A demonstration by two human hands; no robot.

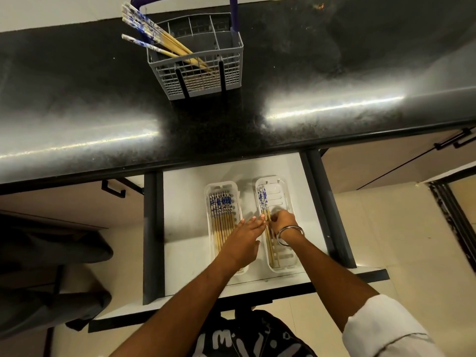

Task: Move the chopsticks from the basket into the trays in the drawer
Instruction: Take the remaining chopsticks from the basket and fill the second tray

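A grey wire basket (226, 70) with a blue handle stands on the black counter and holds several blue-and-white topped chopsticks (152, 34) leaning to the left. Below, the white drawer (185, 202) is open with two clear trays. The left tray (209, 191) holds several chopsticks (221, 210) side by side. The right tray (283, 191) holds a few chopsticks (263, 199) along its left side. My right hand (283, 220), wearing a metal bangle, pinches these chopsticks at their middle. My left hand (244, 235) lies flat between the two trays, fingertips touching the same chopsticks.
The glossy black counter (334, 73) overhangs the drawer's back. Dark drawer rails (324, 202) run on both sides. Cabinet handles (113, 189) sit left and right. A dark bag (51, 253) lies on the floor at the left.
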